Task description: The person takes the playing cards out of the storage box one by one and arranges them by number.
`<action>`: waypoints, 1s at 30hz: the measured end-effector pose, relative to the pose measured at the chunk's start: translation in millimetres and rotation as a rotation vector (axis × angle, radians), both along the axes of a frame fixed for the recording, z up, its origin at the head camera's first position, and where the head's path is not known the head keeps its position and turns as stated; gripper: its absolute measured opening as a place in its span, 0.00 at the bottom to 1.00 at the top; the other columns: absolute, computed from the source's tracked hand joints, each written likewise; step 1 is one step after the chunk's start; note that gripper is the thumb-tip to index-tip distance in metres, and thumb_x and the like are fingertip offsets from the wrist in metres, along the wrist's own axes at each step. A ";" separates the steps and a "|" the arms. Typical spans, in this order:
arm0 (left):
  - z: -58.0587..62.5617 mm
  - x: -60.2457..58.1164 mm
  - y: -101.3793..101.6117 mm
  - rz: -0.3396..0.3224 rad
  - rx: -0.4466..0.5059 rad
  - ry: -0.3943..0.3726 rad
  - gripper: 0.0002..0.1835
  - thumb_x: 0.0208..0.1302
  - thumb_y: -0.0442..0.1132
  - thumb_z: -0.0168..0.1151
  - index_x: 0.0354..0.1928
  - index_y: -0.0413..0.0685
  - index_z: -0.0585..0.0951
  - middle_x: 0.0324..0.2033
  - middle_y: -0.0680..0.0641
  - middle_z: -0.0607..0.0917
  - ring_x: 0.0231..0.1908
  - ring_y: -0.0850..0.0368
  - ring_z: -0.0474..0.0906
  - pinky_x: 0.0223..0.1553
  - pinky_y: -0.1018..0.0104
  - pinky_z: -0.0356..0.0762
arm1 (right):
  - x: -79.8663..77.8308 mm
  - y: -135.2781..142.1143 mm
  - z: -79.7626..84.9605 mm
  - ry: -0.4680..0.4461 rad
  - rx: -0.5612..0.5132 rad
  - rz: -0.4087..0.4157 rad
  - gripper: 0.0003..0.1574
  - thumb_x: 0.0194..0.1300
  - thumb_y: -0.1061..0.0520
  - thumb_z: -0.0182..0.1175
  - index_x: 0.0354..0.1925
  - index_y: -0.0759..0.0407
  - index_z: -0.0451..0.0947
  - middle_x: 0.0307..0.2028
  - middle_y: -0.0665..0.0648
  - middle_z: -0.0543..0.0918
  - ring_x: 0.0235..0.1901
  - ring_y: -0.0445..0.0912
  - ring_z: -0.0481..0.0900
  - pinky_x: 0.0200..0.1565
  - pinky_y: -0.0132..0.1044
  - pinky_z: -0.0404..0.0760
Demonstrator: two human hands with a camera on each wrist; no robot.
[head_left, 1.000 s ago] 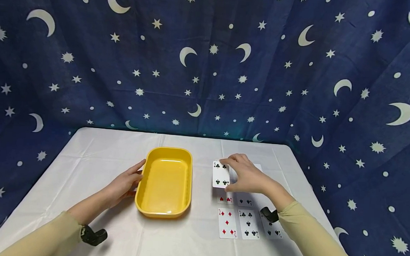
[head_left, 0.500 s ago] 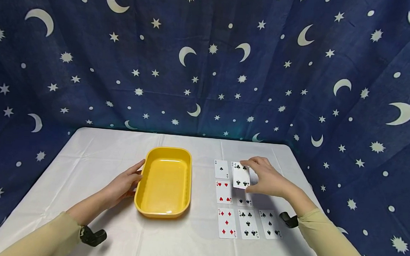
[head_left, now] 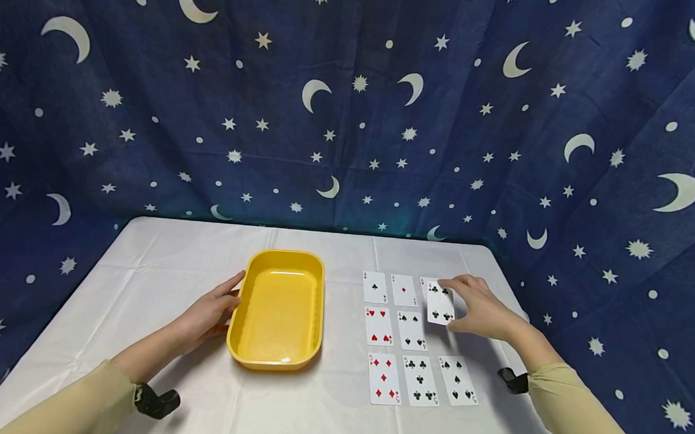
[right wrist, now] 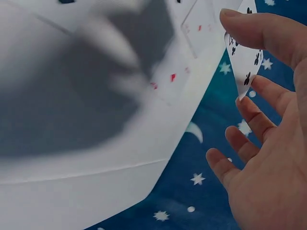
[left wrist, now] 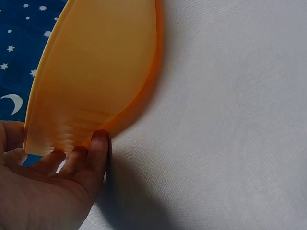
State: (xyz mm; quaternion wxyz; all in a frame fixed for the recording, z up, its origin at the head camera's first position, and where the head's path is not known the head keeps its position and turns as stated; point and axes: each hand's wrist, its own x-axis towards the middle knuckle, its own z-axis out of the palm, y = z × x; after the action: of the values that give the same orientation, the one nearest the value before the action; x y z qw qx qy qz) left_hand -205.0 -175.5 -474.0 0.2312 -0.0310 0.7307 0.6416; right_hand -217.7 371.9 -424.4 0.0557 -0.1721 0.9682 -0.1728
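Observation:
A four of clubs playing card is pinched between the thumb and fingers of my right hand, held above the right side of the card rows. It partly covers a card in the back row. In the right wrist view the same four of clubs appears tilted, with the remaining fingers loose. My left hand rests against the outer left side of a yellow tray. Seen from the left wrist, its fingers touch the tray's wall.
Left of the held card lie the ace of clubs and ace of diamonds. The middle row has the four of hearts and four of spades. Three fives, including the five of diamonds, lie nearest. A starry curtain hangs behind.
My right hand has carried the four of clubs rightward, from over the ace of clubs, past the ace of diamonds, to the right-hand back card. The left hand and tray stay put.

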 end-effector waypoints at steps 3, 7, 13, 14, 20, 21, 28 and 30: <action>-0.6 0.6 0.5 0.003 -0.005 -0.003 0.37 0.79 0.41 0.44 0.83 0.67 0.45 0.78 0.35 0.54 0.70 0.37 0.65 0.59 0.46 0.77 | -0.1 6.7 -6.6 -0.009 0.005 -0.007 0.58 0.48 0.56 0.79 0.75 0.55 0.66 0.68 0.65 0.66 0.68 0.63 0.56 0.63 0.66 0.64; -0.5 1.9 1.0 0.007 -0.010 -0.006 0.36 0.79 0.41 0.44 0.83 0.67 0.45 0.78 0.34 0.53 0.70 0.37 0.65 0.60 0.45 0.76 | 0.1 13.3 -15.7 -0.025 0.024 -0.019 0.58 0.47 0.55 0.80 0.74 0.54 0.67 0.69 0.66 0.66 0.68 0.64 0.57 0.62 0.68 0.65; 0.3 2.1 1.0 0.007 -0.013 -0.004 0.36 0.79 0.41 0.44 0.83 0.68 0.46 0.78 0.35 0.54 0.69 0.37 0.66 0.60 0.45 0.76 | 2.1 19.0 -26.2 -0.051 0.047 -0.020 0.57 0.43 0.55 0.80 0.72 0.54 0.70 0.67 0.65 0.69 0.66 0.65 0.59 0.61 0.68 0.66; 0.2 1.9 1.0 0.007 -0.013 -0.004 0.36 0.79 0.41 0.44 0.83 0.68 0.46 0.78 0.35 0.54 0.69 0.38 0.66 0.60 0.46 0.77 | 2.7 19.5 -27.6 -0.056 0.049 -0.018 0.57 0.42 0.55 0.80 0.72 0.54 0.71 0.66 0.65 0.69 0.66 0.65 0.60 0.61 0.68 0.66; -0.2 1.0 0.7 0.005 -0.007 -0.001 0.36 0.79 0.40 0.44 0.83 0.67 0.46 0.78 0.35 0.54 0.69 0.38 0.67 0.59 0.46 0.77 | 6.6 20.6 -33.6 -0.109 0.051 -0.028 0.57 0.40 0.57 0.80 0.70 0.54 0.73 0.67 0.65 0.69 0.65 0.65 0.60 0.60 0.67 0.67; -0.3 0.9 0.6 0.005 -0.006 -0.002 0.36 0.79 0.40 0.44 0.83 0.67 0.46 0.78 0.35 0.54 0.69 0.38 0.66 0.59 0.46 0.77 | 7.2 20.6 -34.3 -0.117 0.052 -0.030 0.56 0.40 0.57 0.80 0.70 0.54 0.73 0.67 0.65 0.69 0.65 0.65 0.60 0.60 0.67 0.67; -0.2 0.5 0.4 0.004 -0.006 -0.001 0.36 0.80 0.41 0.43 0.83 0.67 0.45 0.78 0.34 0.52 0.70 0.37 0.65 0.59 0.46 0.77 | 8.7 19.9 -38.7 -0.169 0.049 -0.028 0.56 0.42 0.57 0.81 0.71 0.55 0.72 0.67 0.64 0.69 0.65 0.65 0.60 0.61 0.68 0.66; -0.1 0.5 0.4 0.004 -0.009 -0.001 0.36 0.80 0.41 0.43 0.83 0.67 0.45 0.78 0.34 0.53 0.70 0.37 0.65 0.59 0.46 0.77 | 8.5 19.7 -39.6 -0.181 0.046 -0.028 0.56 0.43 0.57 0.81 0.71 0.55 0.72 0.67 0.64 0.69 0.65 0.64 0.60 0.62 0.67 0.66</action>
State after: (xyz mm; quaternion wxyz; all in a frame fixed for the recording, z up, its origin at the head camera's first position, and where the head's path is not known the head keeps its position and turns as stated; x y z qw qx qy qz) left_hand -204.5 -175.1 -474.0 0.2301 -0.0336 0.7335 0.6386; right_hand -209.3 391.6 -464.0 0.1444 -0.1410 0.9653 -0.1660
